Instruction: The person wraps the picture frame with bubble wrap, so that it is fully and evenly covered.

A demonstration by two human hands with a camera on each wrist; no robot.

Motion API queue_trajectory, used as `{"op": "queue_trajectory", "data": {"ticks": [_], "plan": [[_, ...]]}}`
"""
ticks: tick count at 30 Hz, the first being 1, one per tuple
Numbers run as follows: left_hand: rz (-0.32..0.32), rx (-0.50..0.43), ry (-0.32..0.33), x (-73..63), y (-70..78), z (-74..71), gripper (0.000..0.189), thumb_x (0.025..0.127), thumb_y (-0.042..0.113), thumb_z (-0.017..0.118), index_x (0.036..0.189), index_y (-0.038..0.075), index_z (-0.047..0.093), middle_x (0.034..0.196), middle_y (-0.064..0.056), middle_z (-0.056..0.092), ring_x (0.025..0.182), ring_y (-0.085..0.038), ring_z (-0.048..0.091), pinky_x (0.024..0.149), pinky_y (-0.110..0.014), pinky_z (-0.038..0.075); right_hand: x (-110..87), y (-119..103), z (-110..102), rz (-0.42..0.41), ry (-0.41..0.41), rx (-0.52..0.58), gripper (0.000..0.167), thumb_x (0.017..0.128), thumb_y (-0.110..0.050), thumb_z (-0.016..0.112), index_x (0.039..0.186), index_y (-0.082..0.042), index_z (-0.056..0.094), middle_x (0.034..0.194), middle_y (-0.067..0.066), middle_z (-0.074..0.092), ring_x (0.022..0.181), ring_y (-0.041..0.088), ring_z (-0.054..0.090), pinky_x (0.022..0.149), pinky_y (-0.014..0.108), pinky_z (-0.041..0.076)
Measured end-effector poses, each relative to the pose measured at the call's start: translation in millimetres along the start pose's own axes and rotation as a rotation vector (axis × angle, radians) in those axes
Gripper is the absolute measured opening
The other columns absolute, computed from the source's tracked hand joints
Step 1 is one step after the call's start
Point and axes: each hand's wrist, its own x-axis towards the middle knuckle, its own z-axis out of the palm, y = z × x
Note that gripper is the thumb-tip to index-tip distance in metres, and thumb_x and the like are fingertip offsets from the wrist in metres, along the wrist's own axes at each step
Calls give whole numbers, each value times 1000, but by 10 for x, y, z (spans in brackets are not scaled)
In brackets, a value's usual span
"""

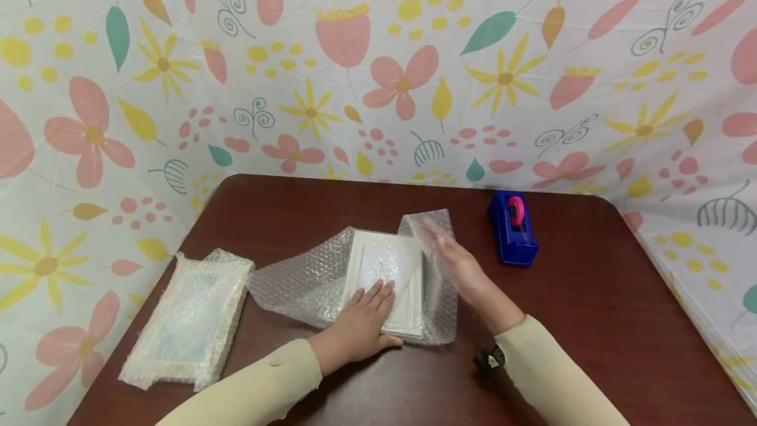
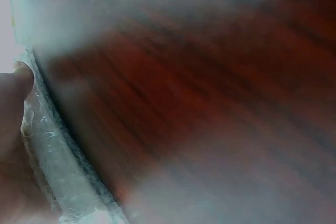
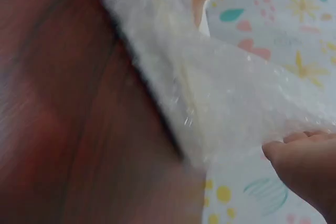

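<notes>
A white picture frame [image 1: 369, 258] lies on a sheet of bubble wrap [image 1: 301, 281] spread out to its left and right. My left hand [image 1: 363, 321] rests flat on the lower part of the frame, fingers spread. At the right, my right hand [image 1: 464, 268] lifts the wrap's right flap [image 1: 434, 284] with straight fingers, partly seen through the plastic. The flap leans over the frame's right side. The right wrist view has the raised bubble wrap [image 3: 236, 93] stretching toward the fingers. In the left wrist view, bubble wrap [image 2: 58, 156] lines the edge beneath the left hand.
A second frame wrapped in bubble wrap [image 1: 189, 321] lies at the table's left. A blue tape dispenser [image 1: 513, 232] with a pink core stands at the back right. A flower-patterned cloth [image 1: 402, 84] hangs around the brown table [image 1: 579, 294].
</notes>
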Motion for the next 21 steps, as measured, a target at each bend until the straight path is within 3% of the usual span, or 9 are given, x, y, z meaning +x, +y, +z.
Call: {"op": "queue_trajectory", "data": {"ticks": [2,7,11,15,21], "plan": [[8,-11,-3,6,-11,7,86,97,64,54,159,7,34,171,-7,28,158,-27,29,127,-49,32,67,-29,122,55,21,-56,59,113,-26,23,161,6,11,172,23,2,160,43,-4,128,63,-6],[27,-36,2,15,-38,24,87,97,63,53,160,7,33,171,-7,27,159,-28,26,127,-50,32,181,-43,410,221,51,-169,58,112,-22,28,159,10,16,169,29,10,160,44,2,131,57,2],[39,-35,3,16,-50,29,89,98,65,51,161,7,30,171,-7,26,159,-28,26,126,-51,33,227,-3,532,259,5,-199,56,112,-24,27,161,3,20,170,25,14,160,41,4,131,58,4],[57,-16,3,26,-76,27,88,98,65,49,161,6,30,171,-8,28,159,-28,28,125,-51,35,263,34,624,320,-8,-247,60,112,-28,29,161,5,19,170,25,14,160,42,7,131,59,6],[75,-5,3,40,-98,15,85,99,64,50,159,6,35,169,-10,32,158,-29,29,125,-50,35,396,102,754,338,-19,-254,61,113,-27,29,161,5,12,172,22,1,161,40,-3,131,57,2]]}}
